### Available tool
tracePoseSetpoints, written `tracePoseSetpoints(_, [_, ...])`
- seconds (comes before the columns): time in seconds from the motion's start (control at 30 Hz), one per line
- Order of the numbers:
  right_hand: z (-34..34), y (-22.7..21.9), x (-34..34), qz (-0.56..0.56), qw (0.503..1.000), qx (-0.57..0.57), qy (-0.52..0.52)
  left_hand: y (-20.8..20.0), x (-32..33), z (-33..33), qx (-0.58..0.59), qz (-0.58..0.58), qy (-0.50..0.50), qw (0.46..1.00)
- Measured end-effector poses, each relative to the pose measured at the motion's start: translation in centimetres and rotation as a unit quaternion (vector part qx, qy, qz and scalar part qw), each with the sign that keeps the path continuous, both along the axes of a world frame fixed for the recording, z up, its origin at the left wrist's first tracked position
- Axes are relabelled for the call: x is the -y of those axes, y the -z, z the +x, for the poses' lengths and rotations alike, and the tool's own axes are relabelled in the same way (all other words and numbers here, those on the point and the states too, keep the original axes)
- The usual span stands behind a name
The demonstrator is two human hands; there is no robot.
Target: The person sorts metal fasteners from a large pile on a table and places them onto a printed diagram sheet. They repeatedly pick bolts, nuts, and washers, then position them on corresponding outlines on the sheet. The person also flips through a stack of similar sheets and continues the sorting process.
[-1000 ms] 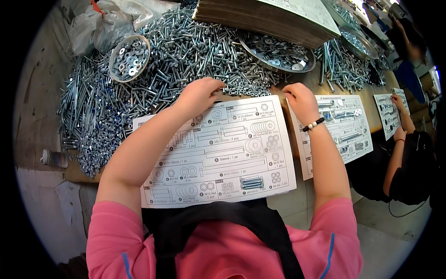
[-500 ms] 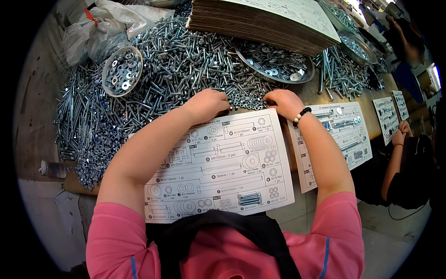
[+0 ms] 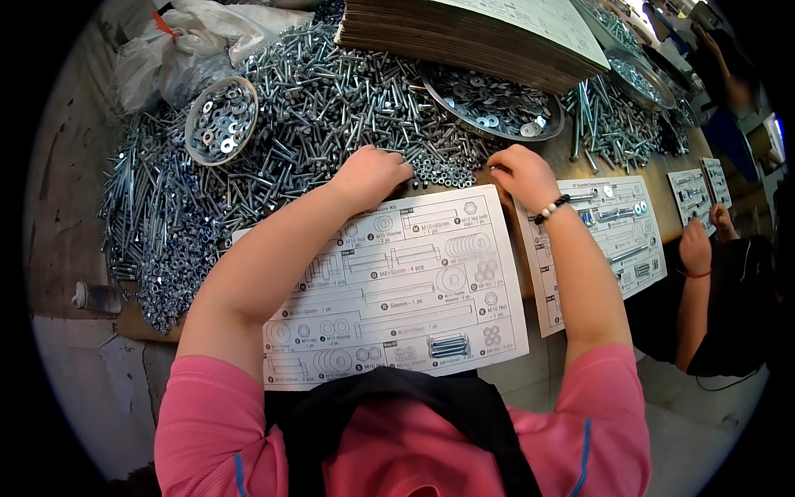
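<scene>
My left hand (image 3: 373,176), fingers curled downward, rests at the left edge of a small patch of hex nuts (image 3: 445,172); its fingertips are hidden. To the right of those nuts, my right hand (image 3: 527,176) has thumb and forefinger pinched together. A tiny bright spot shows at the fingertips, too small to name. Below my hands lies a printed hardware sheet (image 3: 397,286) with outlines of bolts, nuts and washers. A small group of bolts (image 3: 449,346) lies on its lower part.
A large heap of loose bolts (image 3: 331,108) covers the table. Washers fill a round bowl (image 3: 220,122) and a wide metal pan (image 3: 497,116). A tall stack of cards (image 3: 464,41) stands behind. At right lies another card with hardware (image 3: 592,248); a co-worker's hand (image 3: 696,246) is beyond.
My right hand has drawn back slightly rightward from the nuts, its fingertips now pinched. My left hand has shifted slightly up. A co-worker's hands have moved apart.
</scene>
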State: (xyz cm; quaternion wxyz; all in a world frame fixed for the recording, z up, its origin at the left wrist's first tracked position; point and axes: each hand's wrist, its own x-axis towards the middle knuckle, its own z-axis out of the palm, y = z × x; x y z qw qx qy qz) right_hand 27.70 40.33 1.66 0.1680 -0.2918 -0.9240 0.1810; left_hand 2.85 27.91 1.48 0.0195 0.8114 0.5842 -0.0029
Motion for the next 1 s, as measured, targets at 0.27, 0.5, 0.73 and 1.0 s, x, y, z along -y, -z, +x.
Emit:
tracePoseSetpoints(0.27, [5.2, -3.5, 10.3, -0.062, 0.991, -0.053, -0.109, -1.0, 1.1, 1.2, 0.098, 0.079, -0.057, 0.99])
tracePoseSetpoints(0.5, [7.5, -2.3, 17.3, -0.029, 0.994, -0.057, -0.09, -1.9, 7.6, 10.3, 0.273, 0.1, 0.134, 0.947])
tracePoseSetpoints(0.73, [8.3, -1.5, 18.7, 0.047, 0.997, -0.051, -0.046, -1.3, 9.5, 10.3, 0.122, 0.114, 0.241, 0.956])
tracePoseSetpoints(1.0, [8.1, -2.1, 18.7, 0.006, 0.998, -0.06, 0.002, -1.5, 11.1, 8.9, 0.327, 0.053, 0.077, 0.941])
